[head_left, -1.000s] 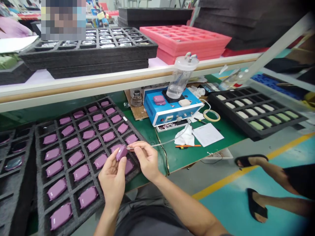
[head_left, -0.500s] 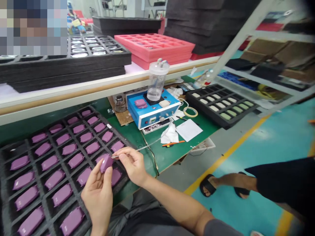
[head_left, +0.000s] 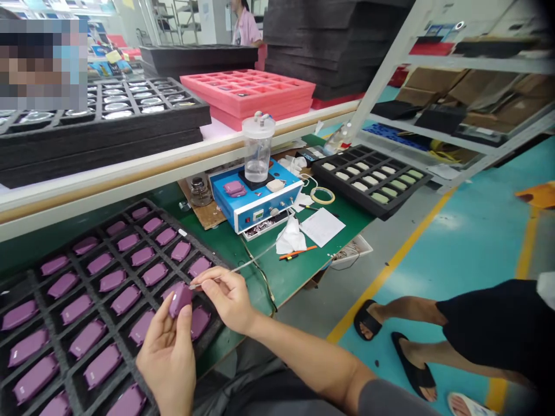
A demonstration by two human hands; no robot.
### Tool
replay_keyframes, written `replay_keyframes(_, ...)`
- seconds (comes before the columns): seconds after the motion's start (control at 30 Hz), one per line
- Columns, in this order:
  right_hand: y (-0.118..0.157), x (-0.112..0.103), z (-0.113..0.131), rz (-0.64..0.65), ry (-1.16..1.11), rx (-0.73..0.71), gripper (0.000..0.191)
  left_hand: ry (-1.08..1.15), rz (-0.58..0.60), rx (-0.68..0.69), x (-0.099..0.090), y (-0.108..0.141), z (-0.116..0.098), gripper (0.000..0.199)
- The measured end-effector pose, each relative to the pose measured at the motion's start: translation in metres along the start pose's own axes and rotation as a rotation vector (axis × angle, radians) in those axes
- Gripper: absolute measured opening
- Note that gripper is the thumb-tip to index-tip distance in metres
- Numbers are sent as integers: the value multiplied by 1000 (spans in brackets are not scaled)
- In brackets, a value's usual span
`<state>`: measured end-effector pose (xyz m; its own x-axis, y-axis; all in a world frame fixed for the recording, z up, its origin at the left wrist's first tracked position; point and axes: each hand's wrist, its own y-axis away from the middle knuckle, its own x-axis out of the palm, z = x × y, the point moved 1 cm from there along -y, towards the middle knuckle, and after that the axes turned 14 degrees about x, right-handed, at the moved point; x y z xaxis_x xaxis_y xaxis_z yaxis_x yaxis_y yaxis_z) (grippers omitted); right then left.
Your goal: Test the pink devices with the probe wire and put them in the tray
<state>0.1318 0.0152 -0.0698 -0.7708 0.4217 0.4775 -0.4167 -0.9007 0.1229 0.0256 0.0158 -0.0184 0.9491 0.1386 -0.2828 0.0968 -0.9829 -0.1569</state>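
My left hand (head_left: 169,358) is closed on a small purple plastic case (head_left: 180,299), pinched between thumb and fingers and tilted up above the tray. My right hand (head_left: 228,300) is closed in a pinch on a thin pale tube (head_left: 255,257) with a metal-looking tip. That tip touches or nearly touches the case's upper right edge; I cannot tell which. The tube trails off toward a crumpled white tissue (head_left: 291,236). Beneath my left hand lies a black foam tray (head_left: 65,346), its compartments holding several similar purple cases (head_left: 89,340).
A blue control box (head_left: 255,202) bears a clear canister (head_left: 257,151) and two stacked-looking purple pieces. Nearby lie an orange tool (head_left: 298,253), a white pad (head_left: 323,226) and a tape roll (head_left: 322,195). A shelf edge (head_left: 165,173) crosses above the bench. Another person's legs (head_left: 416,346) show at right.
The camera view has shifted, so the bench scene sits further left. Both hands keep their hold on the case and the tube. The person at right has moved their feet.
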Motion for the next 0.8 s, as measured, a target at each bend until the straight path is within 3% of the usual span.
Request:
replay_keyframes(0.53, 4, 0, 0, 21, -47, 18, 23, 67, 18, 9, -3, 1, 5, 45)
replay_keyframes(0.8, 16, -2, -1, -14, -16, 44, 16, 126, 83, -7, -7, 6, 3, 43)
